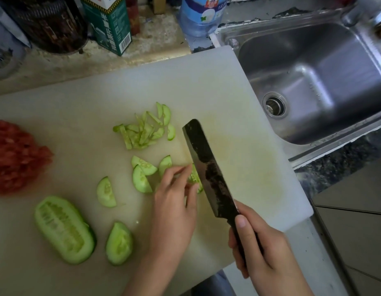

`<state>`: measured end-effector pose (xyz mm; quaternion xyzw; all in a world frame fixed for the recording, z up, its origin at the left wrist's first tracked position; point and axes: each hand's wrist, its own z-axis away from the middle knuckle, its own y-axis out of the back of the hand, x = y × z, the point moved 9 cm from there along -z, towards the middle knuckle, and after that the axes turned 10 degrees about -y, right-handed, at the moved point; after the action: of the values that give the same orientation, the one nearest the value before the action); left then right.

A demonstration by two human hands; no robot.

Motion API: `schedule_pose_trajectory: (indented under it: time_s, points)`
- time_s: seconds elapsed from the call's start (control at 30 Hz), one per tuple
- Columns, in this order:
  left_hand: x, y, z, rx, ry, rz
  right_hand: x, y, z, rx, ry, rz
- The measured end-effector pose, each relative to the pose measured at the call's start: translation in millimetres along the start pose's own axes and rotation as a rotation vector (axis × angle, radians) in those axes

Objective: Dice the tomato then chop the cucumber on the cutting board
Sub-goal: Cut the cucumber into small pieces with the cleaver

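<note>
A white cutting board [238, 116] carries diced tomato [16, 157] — and cucumber halves [64, 229] and slices [142, 131].

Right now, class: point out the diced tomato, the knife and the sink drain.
diced tomato [16, 157], head view, middle of pile
knife [206, 165], head view, flat of blade
sink drain [274, 106], head view, strainer centre

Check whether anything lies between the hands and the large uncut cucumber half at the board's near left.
Yes: from the left hand, a smaller pale-green cucumber chunk and a half-moon slice lie partly in the path to the large cucumber half. The right hand holds the dark cleaver.
</note>
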<state>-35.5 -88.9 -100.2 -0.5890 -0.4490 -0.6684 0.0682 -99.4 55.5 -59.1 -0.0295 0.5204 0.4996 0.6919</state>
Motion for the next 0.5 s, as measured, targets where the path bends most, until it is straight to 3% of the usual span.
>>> schedule_pose_trajectory:
  time_s: [0.5]
  points:
    - [7,-2,0,0.071,0.083,-0.066,-10,-10,2,0.123,0.110,0.289]
